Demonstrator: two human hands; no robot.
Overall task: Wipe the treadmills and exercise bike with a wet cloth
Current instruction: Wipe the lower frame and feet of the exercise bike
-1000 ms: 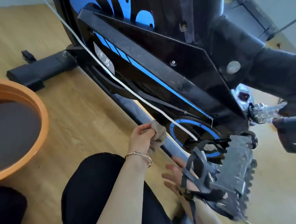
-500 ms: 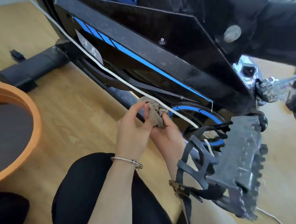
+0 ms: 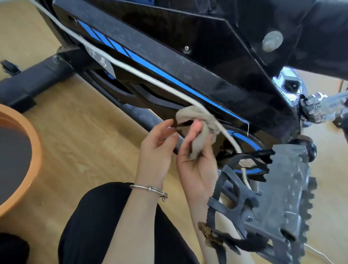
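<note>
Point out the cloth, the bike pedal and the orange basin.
cloth (image 3: 200, 131), head view, on the bunched fabric above the right palm.
bike pedal (image 3: 283, 201), head view, on the grey studded tread face.
orange basin (image 3: 34, 149), head view, on its rim.

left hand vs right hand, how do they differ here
The right hand grips the bunched cloth and holds it up against the white cable; the left hand holds nothing, its fingers loosely curled beside the cloth. The left wrist wears a bangle; the right wrist is bare. Both are raised beside the bike frame, close together.
</note>
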